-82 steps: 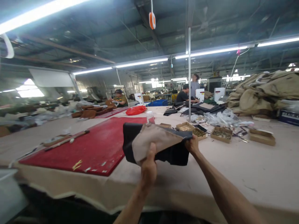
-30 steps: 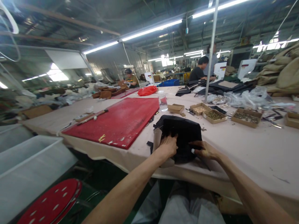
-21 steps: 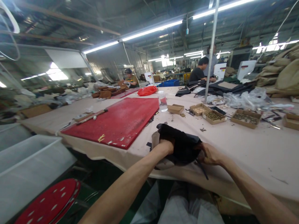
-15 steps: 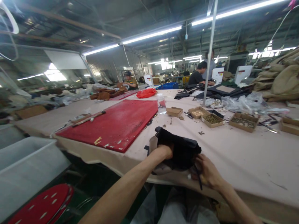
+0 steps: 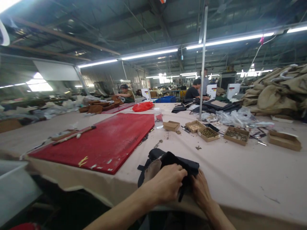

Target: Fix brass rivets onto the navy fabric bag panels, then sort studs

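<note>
I've L hand (image 5: 170,181) curled tight on blk fabric (image 5: 171,158), R hand (image 5: 200,187) at edge, grip unclear; prob. mid-adjust, nxt needs steady hold.

Left hand (image 5: 170,181) curled, back upward, right hand (image 5: 200,187) close beside (partly hidden)

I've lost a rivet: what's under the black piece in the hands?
Pale tabletop shows beside the black piece; anything directly beneath is hidden by the piece itself and the left hand.

I log remotely: pale counter (image 5: 240,174); on it, red board (image 5: 103,140), cardboard boxes (image 5: 283,144), clear container (image 5: 158,120); black fabric piece (image 5: 169,158), near edge.
</note>
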{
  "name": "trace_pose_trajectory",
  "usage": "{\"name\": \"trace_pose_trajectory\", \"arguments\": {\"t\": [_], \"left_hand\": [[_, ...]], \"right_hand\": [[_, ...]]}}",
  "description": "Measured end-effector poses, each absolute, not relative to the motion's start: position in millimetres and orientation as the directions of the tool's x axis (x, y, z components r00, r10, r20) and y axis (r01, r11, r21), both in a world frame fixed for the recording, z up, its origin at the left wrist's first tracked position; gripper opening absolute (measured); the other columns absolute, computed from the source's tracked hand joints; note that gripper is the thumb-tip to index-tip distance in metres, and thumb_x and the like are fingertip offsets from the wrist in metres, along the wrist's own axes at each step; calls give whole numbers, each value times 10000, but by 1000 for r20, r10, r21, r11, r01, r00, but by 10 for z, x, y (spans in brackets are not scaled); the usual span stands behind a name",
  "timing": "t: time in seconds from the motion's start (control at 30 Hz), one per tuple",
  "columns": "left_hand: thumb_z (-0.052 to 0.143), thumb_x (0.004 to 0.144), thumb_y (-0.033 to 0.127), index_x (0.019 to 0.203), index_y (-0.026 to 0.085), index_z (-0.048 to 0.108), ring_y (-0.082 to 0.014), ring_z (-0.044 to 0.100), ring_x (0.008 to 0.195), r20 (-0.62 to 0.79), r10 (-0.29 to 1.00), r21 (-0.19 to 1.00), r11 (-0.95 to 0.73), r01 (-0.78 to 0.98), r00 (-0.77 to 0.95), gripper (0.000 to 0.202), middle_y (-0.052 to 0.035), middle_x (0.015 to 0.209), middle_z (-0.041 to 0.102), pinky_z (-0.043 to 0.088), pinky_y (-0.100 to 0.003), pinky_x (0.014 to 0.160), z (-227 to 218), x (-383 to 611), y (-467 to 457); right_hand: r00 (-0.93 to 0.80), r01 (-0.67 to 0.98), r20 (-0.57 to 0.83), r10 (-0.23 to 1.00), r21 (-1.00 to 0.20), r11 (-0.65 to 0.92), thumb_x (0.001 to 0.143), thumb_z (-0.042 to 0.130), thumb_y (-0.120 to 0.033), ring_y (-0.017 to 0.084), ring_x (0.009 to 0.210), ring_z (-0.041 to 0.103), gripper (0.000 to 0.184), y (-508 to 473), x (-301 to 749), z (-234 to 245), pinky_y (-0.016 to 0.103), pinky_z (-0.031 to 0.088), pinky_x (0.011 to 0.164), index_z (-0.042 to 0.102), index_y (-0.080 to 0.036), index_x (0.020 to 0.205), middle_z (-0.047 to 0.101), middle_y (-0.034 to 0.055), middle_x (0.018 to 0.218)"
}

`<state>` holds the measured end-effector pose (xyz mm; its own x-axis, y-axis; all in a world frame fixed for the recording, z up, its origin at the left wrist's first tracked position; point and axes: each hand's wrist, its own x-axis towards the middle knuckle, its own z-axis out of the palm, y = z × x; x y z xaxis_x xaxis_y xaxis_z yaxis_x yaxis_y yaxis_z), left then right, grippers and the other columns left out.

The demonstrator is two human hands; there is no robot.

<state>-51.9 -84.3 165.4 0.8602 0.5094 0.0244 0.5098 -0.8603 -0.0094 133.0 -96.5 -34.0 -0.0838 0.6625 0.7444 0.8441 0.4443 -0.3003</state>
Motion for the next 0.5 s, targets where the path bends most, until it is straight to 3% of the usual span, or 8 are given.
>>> {"name": "trace_pose_trajectory", "arguments": {"t": [0.07, 0.13, 0.3, 0.43, 0.5], "left_hand": [[563, 867, 161, 1177, 175, 640, -308, 595, 1164, 225, 458, -97, -868, 488, 860, 320, -145, 1200, 654, 503, -453, 991, 1684, -571, -975], [551, 868, 121, 1304, 180, 589, -348, 469, 1333, 414, 486, -164, -792, 588, 770, 441, -166, 1377, 555, 433, -527, 1087, 1613, -624, -1027], [569, 835, 68, 1350, 218, 586, -412, 205, 1502, 656, 592, -27, -601, 799, 468, 536, -161, 1597, 269, 356, -610, 1155, 1256, -717, -902], [532, 748, -23, 1314, 194, 608, -334, 431, 1357, 596, 685, 106, -584, 805, 419, 611, -162, 1437, 439, 478, -500, 1083, 1088, -725, -700], [528, 711, -42, 1360, 151, 565, -302, 475, 1288, 557, 711, 116, -579, 807, 430, 678, -162, 1380, 489, 477, -461, 1092, 1070, -718, -619]], "right_hand": [[-135, 840, 747, 650, -262, 476, 861, 537, -81, 292, 1212, 529, 551, -973, 1450, -277, 483, 454, 1032, 568, -254, 1384, 630, 112, 1293], [-188, 843, 720, 668, -231, 486, 845, 542, -67, 292, 1222, 525, 528, -985, 1567, -218, 477, 443, 1038, 621, -254, 1333, 649, 109, 1276], [-334, 837, 521, 785, -218, 501, 780, 567, -93, 286, 1170, 569, 393, -1024, 1815, -124, 449, 423, 1053, 743, -219, 1108, 710, 113, 1138], [-417, 838, 308, 855, -235, 493, 778, 523, -113, 264, 1080, 618, 356, -1077, 1935, -98, 396, 449, 1030, 757, -167, 1041, 728, 132, 1075], [-427, 855, 173, 888, -243, 458, 769, 512, -115, 257, 1018, 633, 306, -1101, 1973, -78, 376, 457, 1023, 756, -141, 951, 729, 144, 1007]]}}
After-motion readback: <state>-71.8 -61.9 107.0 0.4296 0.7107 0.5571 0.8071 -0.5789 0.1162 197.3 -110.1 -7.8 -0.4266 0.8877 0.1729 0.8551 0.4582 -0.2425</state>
